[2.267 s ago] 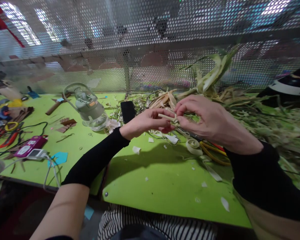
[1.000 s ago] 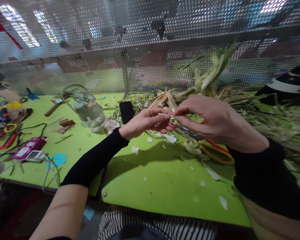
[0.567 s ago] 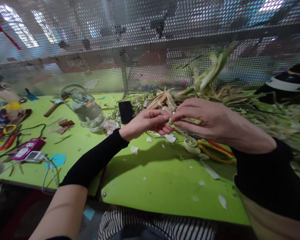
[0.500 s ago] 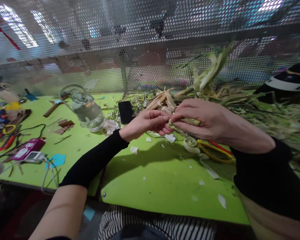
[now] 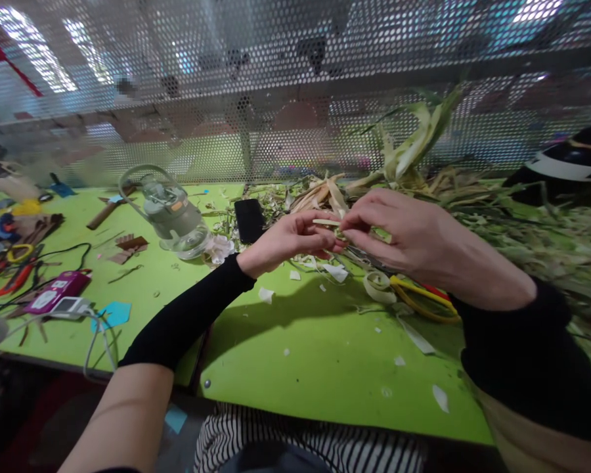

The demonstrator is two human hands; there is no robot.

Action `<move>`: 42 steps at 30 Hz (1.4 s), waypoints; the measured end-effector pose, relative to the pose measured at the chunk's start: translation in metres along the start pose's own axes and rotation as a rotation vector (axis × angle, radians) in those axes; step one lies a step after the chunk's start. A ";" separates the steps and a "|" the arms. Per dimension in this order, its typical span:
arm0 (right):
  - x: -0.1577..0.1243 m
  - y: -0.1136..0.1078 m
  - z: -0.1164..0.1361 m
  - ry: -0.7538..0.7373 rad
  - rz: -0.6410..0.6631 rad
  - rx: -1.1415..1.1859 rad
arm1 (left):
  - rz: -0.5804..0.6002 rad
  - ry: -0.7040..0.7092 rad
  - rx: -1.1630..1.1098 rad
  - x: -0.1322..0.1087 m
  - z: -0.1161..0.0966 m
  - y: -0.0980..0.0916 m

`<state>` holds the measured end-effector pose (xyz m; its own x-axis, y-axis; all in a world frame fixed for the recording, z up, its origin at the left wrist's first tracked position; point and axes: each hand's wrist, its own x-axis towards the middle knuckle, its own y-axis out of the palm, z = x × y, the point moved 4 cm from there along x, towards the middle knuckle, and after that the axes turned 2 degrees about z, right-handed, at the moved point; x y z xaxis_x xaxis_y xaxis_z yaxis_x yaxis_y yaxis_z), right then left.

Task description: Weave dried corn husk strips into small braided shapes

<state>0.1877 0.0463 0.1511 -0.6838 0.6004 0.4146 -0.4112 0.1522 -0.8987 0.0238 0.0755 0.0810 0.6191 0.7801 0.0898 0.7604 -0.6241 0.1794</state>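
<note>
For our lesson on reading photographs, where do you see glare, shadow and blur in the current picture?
Head view: glare whitens the windows at upper left; head view: a shadow darkens the green tabletop below the left hand in frame; head view: through the perforated screen, detail looks blurred.

Open room spans the near strip of the counter, where flat scraps barely rise. Beyond the left hand and right hand, heaped husks and a perforated screen block the way. A bottle bars the left; a coiled strip and yellow handles lie near the right hand.
</note>
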 end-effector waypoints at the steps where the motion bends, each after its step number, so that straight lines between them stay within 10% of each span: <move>1: 0.000 0.000 0.000 0.007 0.004 0.006 | 0.009 0.003 0.003 0.000 0.000 0.000; 26: 0.004 0.004 0.005 0.024 0.037 0.113 | 0.014 0.026 0.062 -0.001 0.000 0.004; 33: 0.002 -0.003 -0.012 0.343 -0.111 0.072 | -0.068 0.062 0.023 0.000 -0.003 0.003; 42: 0.012 0.023 -0.007 0.325 -0.299 0.268 | -0.200 0.112 0.053 -0.003 -0.008 0.012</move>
<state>0.1737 0.0627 0.1343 -0.3079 0.7807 0.5438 -0.7293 0.1734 -0.6618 0.0300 0.0660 0.0904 0.4314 0.8866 0.1668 0.8770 -0.4555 0.1530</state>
